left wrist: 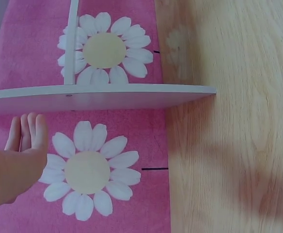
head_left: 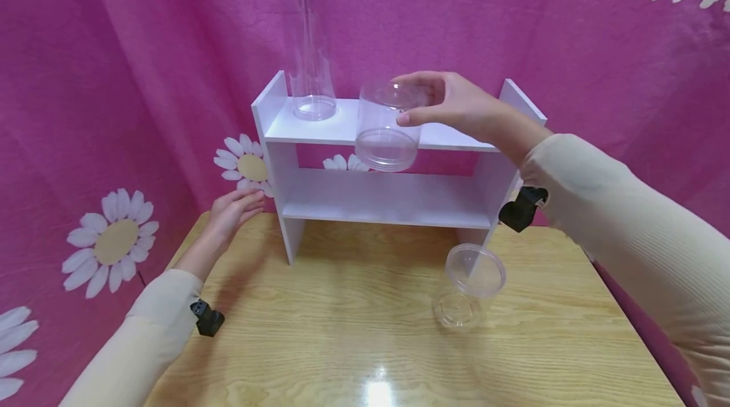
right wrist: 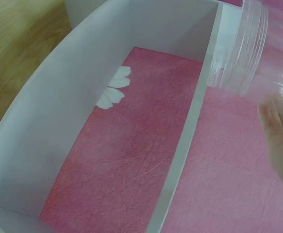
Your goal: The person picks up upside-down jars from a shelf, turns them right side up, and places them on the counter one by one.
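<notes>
While the right hand [head_left: 456,106] is raised in front of the white shelf unit [head_left: 393,134], its thumb and fingers curl round the upper end of a clear round jar [head_left: 388,128]. The jar is held in the air at the front edge of the top shelf board, its wide end lowest. Right forearm comes in from the right, sleeve to the wrist. In the right wrist view the jar's [right wrist: 241,53] ribbed rim sits just beside the fingertips [right wrist: 277,121].

Left hand [head_left: 230,210] is relaxed, fingers straight and together, holding nothing, near the shelf unit's left side panel; I cannot tell if it touches it.

A tall clear cylinder [head_left: 310,52] stands on the top shelf, left. Another clear jar [head_left: 470,283] lies tipped on the wooden worktop [head_left: 365,331].
</notes>
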Tool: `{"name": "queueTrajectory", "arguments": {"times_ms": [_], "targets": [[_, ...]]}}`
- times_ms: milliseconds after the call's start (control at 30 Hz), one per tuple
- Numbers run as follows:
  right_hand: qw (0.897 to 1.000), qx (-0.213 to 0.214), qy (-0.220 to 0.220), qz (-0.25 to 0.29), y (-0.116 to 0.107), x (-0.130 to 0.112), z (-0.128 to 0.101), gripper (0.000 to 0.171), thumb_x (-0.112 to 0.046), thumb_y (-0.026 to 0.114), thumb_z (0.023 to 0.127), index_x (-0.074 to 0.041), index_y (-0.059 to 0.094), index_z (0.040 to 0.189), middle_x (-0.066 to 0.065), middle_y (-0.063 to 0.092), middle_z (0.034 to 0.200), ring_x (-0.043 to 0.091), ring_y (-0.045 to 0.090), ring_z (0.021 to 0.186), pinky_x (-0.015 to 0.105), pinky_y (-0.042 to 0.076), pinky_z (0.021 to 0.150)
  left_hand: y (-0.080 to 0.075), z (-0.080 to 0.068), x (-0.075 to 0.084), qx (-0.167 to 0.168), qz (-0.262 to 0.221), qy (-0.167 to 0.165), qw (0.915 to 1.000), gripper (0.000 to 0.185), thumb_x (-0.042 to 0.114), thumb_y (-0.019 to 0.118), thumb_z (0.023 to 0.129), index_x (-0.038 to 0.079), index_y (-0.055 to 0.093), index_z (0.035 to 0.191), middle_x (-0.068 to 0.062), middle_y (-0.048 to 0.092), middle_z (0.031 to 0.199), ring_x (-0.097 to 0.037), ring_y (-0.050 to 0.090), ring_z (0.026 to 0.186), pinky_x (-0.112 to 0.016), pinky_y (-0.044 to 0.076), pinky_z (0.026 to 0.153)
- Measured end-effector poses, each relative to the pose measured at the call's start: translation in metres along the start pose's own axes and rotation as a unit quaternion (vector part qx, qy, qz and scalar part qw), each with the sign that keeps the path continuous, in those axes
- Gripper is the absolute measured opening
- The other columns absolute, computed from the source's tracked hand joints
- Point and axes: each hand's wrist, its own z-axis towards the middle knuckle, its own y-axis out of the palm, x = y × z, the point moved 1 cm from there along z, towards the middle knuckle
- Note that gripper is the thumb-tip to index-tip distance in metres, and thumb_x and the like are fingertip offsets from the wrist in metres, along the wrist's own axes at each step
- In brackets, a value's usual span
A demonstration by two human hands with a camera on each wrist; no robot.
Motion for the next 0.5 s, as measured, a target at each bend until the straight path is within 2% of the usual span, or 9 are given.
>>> {"name": "queueTrajectory", "arguments": {"times_ms": [133,300,400,500], "targets": [[0.999,-0.038,-0.021,0.016,0.004,0.009,-0.003,0.062,-0.013,0.070,0.084,-0.014,0.046,0.141,0.008,0.060,0.130,0.010,0.061,0.110,0.019,0.053,0.092,-0.001,-0.008,0.000,0.006,-0.001,0.019,0.9998,0.040,0.013,0.055,0.096,-0.010,0.046,0.128,0.018,0.066,0.080,0.005,0.065,0.080,-0.014,0.054,0.087],[0.996,-0.071,-0.043,0.035,0.015,0.023,-0.008,0.064,-0.007,0.072,0.082,-0.009,0.046,0.140,0.009,0.062,0.129,0.007,0.063,0.109,0.021,0.052,0.094,0.006,-0.019,-0.002,0.007,0.015,0.048,0.9987,0.009,0.012,0.058,0.095,0.007,0.059,0.103,0.018,0.067,0.081,0.004,0.066,0.080,-0.014,0.055,0.083],[0.993,-0.091,-0.053,0.053,0.022,0.033,-0.012,0.066,-0.005,0.073,0.081,-0.006,0.046,0.140,0.007,0.062,0.130,0.006,0.062,0.110,0.021,0.052,0.096,0.013,-0.025,-0.002,0.007,0.022,0.069,0.9974,0.006,0.010,0.060,0.093,0.009,0.063,0.098,0.018,0.068,0.080,0.004,0.066,0.078,-0.015,0.056,0.082],[0.990,-0.111,-0.053,0.070,0.029,0.042,-0.016,0.067,-0.004,0.074,0.080,-0.004,0.045,0.140,0.006,0.062,0.129,0.007,0.062,0.111,0.022,0.051,0.097,0.021,-0.029,-0.001,-0.001,0.051,0.082,0.9954,0.015,0.010,0.060,0.093,0.001,0.063,0.105,0.020,0.068,0.080,0.005,0.066,0.078,-0.013,0.055,0.081]]}}
